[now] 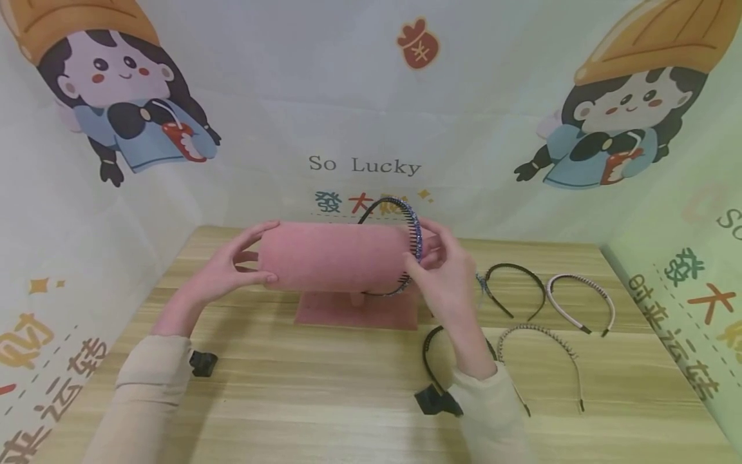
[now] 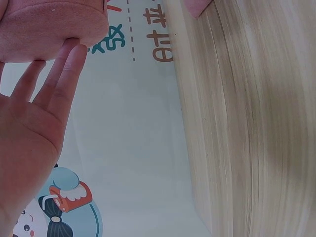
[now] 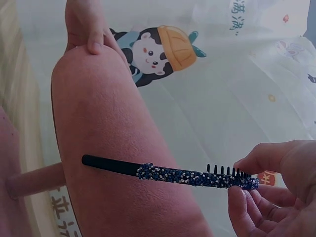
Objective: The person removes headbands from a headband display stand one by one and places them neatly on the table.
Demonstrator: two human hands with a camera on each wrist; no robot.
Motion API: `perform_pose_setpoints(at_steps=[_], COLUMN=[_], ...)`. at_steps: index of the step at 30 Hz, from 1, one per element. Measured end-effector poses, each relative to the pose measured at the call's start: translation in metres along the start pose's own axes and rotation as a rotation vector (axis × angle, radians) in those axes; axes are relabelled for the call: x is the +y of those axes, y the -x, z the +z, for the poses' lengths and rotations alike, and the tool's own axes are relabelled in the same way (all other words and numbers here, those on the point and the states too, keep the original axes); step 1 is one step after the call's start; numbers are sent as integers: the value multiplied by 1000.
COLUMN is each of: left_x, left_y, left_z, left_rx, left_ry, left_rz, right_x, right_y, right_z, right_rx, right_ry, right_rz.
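Note:
In the head view, a pink padded roll on a stand [image 1: 330, 258] stands upright on the wooden table. My left hand [image 1: 223, 270] holds the roll's left end, fingers on top and thumb lower down; in the left wrist view its fingers [image 2: 66, 74] touch the end face. A toothed black headband with blue and silver glitter [image 1: 416, 235] loops around the roll near its right end. My right hand [image 1: 449, 277] pinches the glittery part between thumb and fingers. In the right wrist view, one black tip of this headband [image 3: 108, 164] lies across the roll.
To the right on the table [image 1: 319, 399] lie a black headband [image 1: 513, 265], a pale pink one [image 1: 580, 279], a spiral-wrapped one [image 1: 536, 327] and one with a black bow [image 1: 430, 399]. A small black object [image 1: 204, 364] is by my left sleeve. Printed cloth [image 1: 365, 116] hangs behind.

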State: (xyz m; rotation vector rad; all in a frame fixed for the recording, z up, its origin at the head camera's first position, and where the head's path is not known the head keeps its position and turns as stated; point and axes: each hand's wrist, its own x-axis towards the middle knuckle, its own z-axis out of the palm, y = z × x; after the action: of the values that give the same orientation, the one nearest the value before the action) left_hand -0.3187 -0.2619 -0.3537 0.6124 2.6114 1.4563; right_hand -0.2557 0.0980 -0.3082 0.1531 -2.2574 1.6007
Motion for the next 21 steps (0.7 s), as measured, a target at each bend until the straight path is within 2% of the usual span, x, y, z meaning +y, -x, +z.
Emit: perform_pose_setpoints(at_steps=[7, 21], left_x=[-1, -3], left_y=[-1, 0], left_z=[0, 0], left_rx=[-3, -5], left_ry=[-7, -16], left_rz=[1, 12], right_x=[1, 0], right_y=[0, 4], right_z=[-9, -24], right_rx=[40, 65], right_ry=[29, -33], right_rz=[-18, -27])
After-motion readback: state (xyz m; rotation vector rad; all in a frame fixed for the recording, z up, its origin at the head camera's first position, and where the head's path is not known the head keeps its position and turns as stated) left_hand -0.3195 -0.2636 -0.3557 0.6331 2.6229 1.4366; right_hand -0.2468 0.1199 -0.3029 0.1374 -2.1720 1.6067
